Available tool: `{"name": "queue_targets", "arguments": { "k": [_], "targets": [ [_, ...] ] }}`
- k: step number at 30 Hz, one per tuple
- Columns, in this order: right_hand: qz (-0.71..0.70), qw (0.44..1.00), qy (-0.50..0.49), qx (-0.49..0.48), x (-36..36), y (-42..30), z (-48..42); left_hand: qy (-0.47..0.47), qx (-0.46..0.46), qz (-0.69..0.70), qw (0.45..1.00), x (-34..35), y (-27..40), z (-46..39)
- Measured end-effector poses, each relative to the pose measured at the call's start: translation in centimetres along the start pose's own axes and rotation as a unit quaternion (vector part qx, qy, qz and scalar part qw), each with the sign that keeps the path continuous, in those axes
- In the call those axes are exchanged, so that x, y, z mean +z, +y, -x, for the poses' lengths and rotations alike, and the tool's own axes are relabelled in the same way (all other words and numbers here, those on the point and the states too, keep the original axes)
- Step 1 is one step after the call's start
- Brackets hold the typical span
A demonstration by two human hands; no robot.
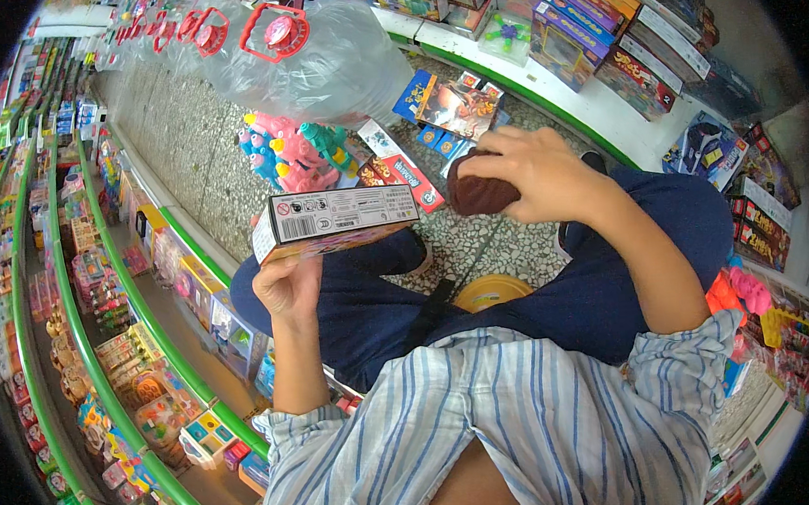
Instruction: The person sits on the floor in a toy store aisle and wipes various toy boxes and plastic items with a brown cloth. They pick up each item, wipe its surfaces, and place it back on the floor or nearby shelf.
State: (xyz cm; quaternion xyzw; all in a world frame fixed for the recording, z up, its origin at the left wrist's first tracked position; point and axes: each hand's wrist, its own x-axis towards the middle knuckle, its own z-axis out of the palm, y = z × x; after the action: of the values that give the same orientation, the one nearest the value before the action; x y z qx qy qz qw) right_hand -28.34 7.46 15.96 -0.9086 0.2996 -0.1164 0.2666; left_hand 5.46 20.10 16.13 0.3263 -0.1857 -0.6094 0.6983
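Observation:
My left hand (288, 285) grips one end of a flat cardboard toy box (345, 209), its white printed side turned up towards me. My right hand (536, 173) is closed around a bunched dark maroon cloth (478, 182), held apart from the box above the speckled floor. Beyond the cloth lie several printed toy packages (461, 104). A red and white box (407, 175) rests just past the held one. Next to it is a cluster of pink, blue and teal plastic toys (299, 151).
Large clear plastic bottles (321, 61) with red handles stand ahead. Green-edged shelves (173, 367) full of small goods run along the left. A white shelf (511, 69) carries stacked boxes (571, 26) at the right. A yellow round stool (493, 290) shows between my legs.

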Motion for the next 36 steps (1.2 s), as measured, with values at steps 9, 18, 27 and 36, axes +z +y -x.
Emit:
{"name": "queue_targets", "arguments": {
  "k": [9, 18, 27, 36],
  "targets": [
    [-0.131, 0.963, 0.196, -0.133, 0.1, -4.6, -2.6, 0.003, -0.027, -0.004, 1.0, 2.9, -2.6, -0.4],
    [0.123, 0.985, -0.123, -0.017, 4.9, 1.0, -2.4, 0.14, 0.021, -0.165, 0.976, -1.8, -0.1, -4.2],
    [0.105, 0.985, -0.138, -0.021, 4.0, -0.1, -2.2, 0.311, -0.157, -0.163, 0.923, -16.9, -11.7, -14.1],
    [-0.043, 0.994, -0.095, -0.013, 2.0, 0.3, -1.6, 0.317, -0.216, -0.199, 0.902, -23.1, -15.9, -18.0]
  ]
}}
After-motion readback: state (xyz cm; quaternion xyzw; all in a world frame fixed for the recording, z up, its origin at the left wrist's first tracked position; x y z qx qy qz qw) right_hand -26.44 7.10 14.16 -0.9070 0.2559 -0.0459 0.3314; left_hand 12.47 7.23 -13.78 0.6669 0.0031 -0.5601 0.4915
